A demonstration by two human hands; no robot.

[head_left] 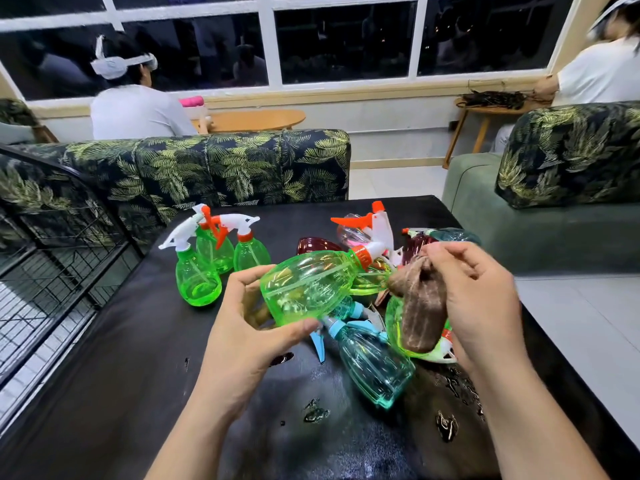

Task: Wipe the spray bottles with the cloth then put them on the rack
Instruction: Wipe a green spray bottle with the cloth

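- Centrally, a left hand [242,327] grips a clear green spray bottle [308,289] by its wide base end. The thumb lies along the near underside and the other fingers curl round the far side, partly seen through the plastic.
- Held this way, the bottle is lifted off the table [138,375] and lies tilted on its side. Its base sits in the left fingers, and its orange collar and white trigger head [379,237] point up and away, towards the right hand.
- To the right, the right hand [481,299] is curled, palm turned inward, with its fingertips pinching a bunched brown cloth [420,306].
- From those fingertips the cloth hangs down in a thick fold. Its upper bunch sits just beside the bottle's neck, and whether the two touch cannot be told.
- Both forearms reach in from the bottom edge, bare, angled towards each other.
- Below the right fingers and the cloth lie more bottles in a heap. Among them are a teal spray bottle [374,362] on its side nearest the viewer and another green bottle [393,320] behind the cloth.
- Beyond the held bottle's trigger head are dark red and pink bottles [317,244], partly hidden.
- Past the left fingers, further out, three green spray bottles [197,278] stand upright close together on the table.
- Left of the left hand, beside the table's edge, is a black wire rack [52,254].
- Near the right forearm, water drops [446,426] glisten on the black tabletop.
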